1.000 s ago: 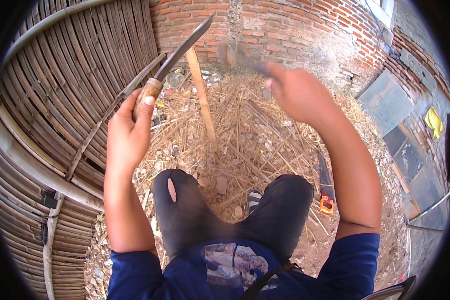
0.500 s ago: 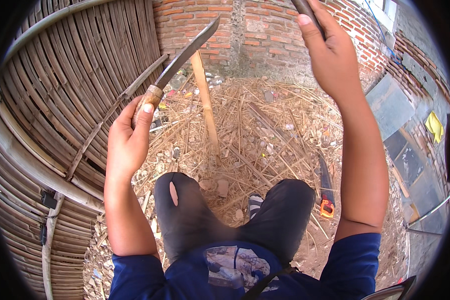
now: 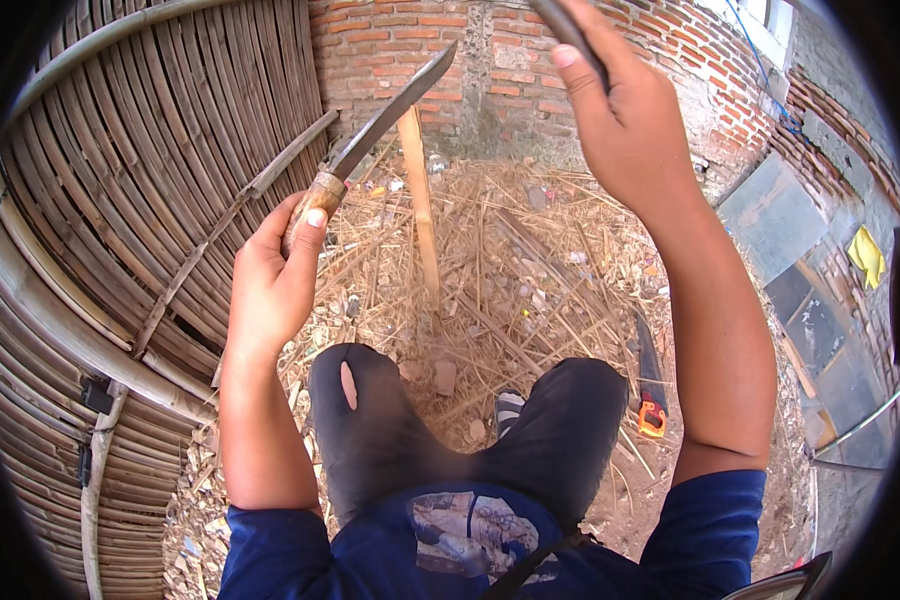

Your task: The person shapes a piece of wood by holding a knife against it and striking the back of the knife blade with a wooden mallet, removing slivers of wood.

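My left hand [image 3: 273, 280] is closed around the wooden handle of a machete [image 3: 395, 108], its dark blade slanting up and to the right. Under the blade a pale strip of wood or bamboo [image 3: 420, 205] stands nearly upright, its lower end among the straw. The blade crosses in front of its top; whether they touch, I cannot tell. Raised at the upper right, my right hand [image 3: 635, 135] grips a dark, rounded, stick-like handle [image 3: 577, 42]. The picture's upper edge cuts off the far end of that handle.
A handsaw [image 3: 651, 375] with an orange and black grip lies on the ground by my right knee. Straw, splinters and stones [image 3: 530, 270] litter the ground. A bamboo slat wall [image 3: 100, 200] rises at the left, a brick wall [image 3: 400, 45] ahead. Grey sheets [image 3: 775, 215] lean at the right.
My left hand and the machete have shifted to the right. The top of the upright strip has tipped slightly right. My right hand has moved left and a little down with the dark handle.
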The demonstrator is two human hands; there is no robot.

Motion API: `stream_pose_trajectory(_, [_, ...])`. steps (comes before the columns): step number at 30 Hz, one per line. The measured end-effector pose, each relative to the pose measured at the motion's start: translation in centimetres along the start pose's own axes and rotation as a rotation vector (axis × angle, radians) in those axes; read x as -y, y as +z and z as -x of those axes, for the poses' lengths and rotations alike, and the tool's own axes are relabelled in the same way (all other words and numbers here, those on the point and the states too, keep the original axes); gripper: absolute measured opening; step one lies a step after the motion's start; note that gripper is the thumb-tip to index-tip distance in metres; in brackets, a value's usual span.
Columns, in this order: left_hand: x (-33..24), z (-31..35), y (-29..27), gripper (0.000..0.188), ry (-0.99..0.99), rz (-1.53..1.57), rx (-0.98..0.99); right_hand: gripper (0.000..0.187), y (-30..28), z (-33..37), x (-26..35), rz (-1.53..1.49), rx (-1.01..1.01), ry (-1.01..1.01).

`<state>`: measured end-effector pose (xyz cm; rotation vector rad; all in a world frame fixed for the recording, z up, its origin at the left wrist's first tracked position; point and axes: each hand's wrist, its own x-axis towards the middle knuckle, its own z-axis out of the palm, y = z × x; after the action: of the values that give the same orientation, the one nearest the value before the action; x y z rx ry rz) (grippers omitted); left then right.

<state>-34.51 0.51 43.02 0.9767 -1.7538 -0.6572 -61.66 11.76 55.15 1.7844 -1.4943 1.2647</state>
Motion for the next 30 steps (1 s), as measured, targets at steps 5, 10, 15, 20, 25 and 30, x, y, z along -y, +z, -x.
stream_pose_trajectory(5, [-0.5, 0.2, 0.4, 0.045, -0.001, -0.012, -0.009, 0.047, 1.9, 2.1, -3.3, 0.197, 0.167, 0.056])
stream_pose_trajectory(10, [0.6, -0.6, 0.1, 0.051, 0.043, 0.009, -0.009, 0.048, 1.0, 1.1, -2.9, 0.206, 0.311, 0.068])
stream_pose_trajectory(15, [0.4, -0.1, 0.2, 0.045, 0.007, 0.032, 0.000, 0.042, -0.5, -0.8, -1.2, 0.089, 0.037, 0.034])
stream_pose_trajectory(20, [-0.2, 0.5, 0.8, 0.047, -0.017, 0.019, -0.004, 0.032, 1.5, 1.1, -3.1, 0.373, 0.322, 0.056])
stream_pose_trajectory(25, [0.2, -0.1, 0.6, 0.051, -0.041, 0.011, 0.022, 0.037, 0.2, -0.8, -0.3, 0.376, 0.463, 0.136])
stream_pose_trajectory(30, [-0.1, 0.6, 0.4, 0.055, -0.079, 0.005, 0.026, 0.042, -0.8, -1.5, -1.2, 0.228, 0.033, -0.093])
